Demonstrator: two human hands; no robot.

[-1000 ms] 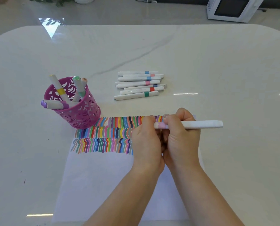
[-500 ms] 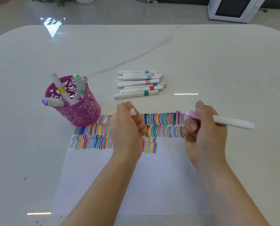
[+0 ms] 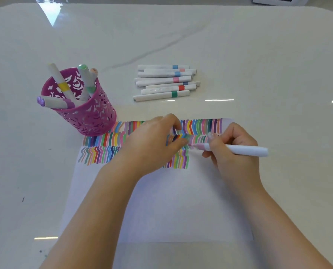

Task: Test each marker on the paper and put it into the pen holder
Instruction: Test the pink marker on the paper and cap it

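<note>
Glossy white table (image 3: pixel 239 45), and the right hand (image 3: pixel 233 152) is pinching a light, stiff pink marker (image 3: pixel 237 149) near its tip over the paper (image 3: pixel 181 210), while the left hand (image 3: pixel 152 144), curled, presses the sheet flat.

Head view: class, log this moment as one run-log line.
right hand: marker tip at paper | left hand: resting on paper | pen holder: four markers | pile: untested
</note>
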